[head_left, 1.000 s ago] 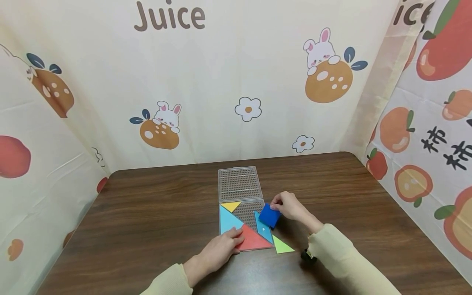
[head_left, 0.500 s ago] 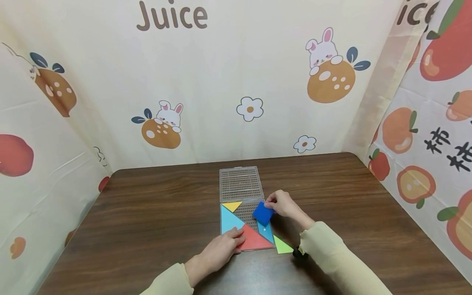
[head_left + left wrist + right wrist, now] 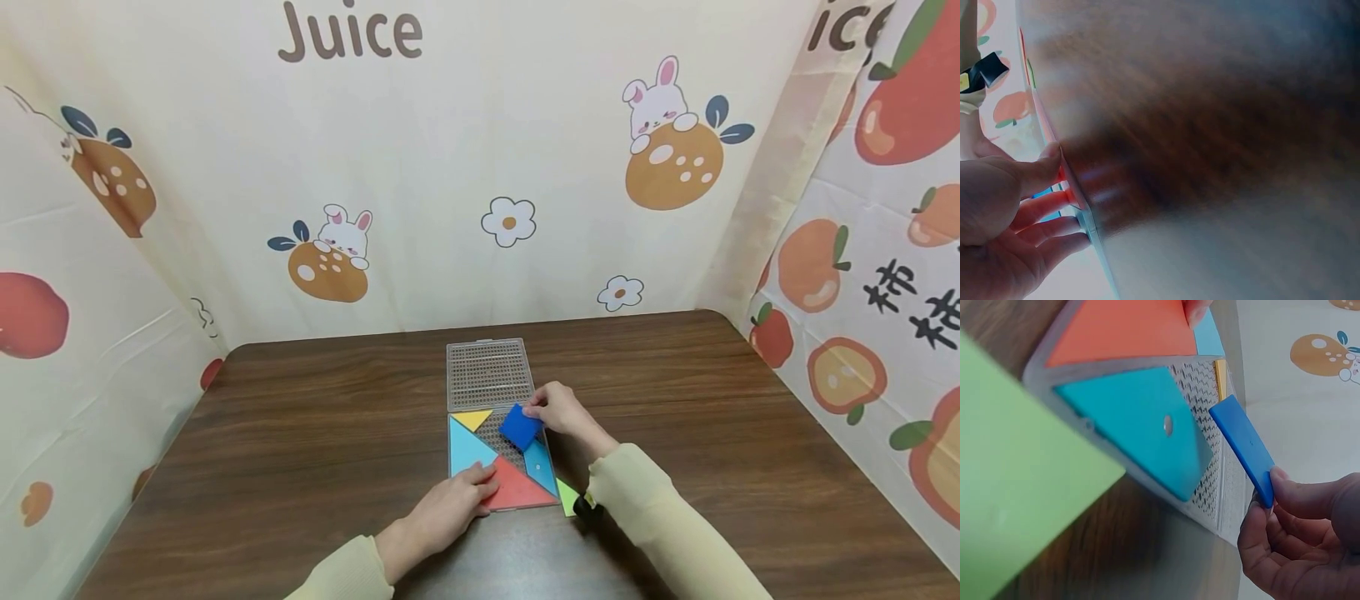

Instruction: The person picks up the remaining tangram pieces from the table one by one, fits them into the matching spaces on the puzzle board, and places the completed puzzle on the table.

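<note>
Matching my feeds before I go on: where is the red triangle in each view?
Head: red triangle, below centre, just right of the left hand.
Left wrist: at left, around mid-height, a thin, nearly edge-on strip.
Right wrist: red triangle, top, left of centre, large.
Shared landmark: left hand, mostly cropped in right wrist.

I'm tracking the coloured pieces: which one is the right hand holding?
The dark blue square, pinched by the right hand over the open case. The red triangle, yellow triangle, green triangle, light blue triangle and teal piece all lie lower.
</note>
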`<move>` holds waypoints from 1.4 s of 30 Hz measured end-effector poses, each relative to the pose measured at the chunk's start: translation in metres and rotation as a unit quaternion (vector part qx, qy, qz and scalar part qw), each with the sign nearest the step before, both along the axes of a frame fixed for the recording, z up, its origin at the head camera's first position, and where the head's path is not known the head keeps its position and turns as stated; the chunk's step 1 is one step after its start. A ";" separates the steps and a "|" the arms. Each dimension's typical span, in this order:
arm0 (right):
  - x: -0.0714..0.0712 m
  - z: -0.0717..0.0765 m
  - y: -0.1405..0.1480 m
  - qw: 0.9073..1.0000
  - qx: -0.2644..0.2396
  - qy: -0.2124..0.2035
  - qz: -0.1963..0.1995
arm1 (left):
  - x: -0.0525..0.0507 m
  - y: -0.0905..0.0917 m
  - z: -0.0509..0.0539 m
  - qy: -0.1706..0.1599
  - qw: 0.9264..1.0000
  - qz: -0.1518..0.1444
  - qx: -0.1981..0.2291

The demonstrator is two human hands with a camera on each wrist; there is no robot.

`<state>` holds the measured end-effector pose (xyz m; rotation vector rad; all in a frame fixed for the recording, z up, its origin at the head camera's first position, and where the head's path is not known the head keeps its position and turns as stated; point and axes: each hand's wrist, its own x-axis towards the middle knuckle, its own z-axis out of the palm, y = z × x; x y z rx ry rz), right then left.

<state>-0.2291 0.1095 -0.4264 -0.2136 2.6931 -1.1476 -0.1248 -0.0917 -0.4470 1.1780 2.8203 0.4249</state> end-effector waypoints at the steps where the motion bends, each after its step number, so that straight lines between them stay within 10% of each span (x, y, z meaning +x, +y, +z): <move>1: -0.001 0.000 -0.001 1.000 0.001 -0.001 -0.002 | 0.000 0.000 0.000 0.001 1.000 0.000 0.000; 42: -0.009 -0.007 -0.034 1.000 0.025 -0.005 0.010 | 0.000 0.001 0.000 0.021 1.000 -0.006 0.007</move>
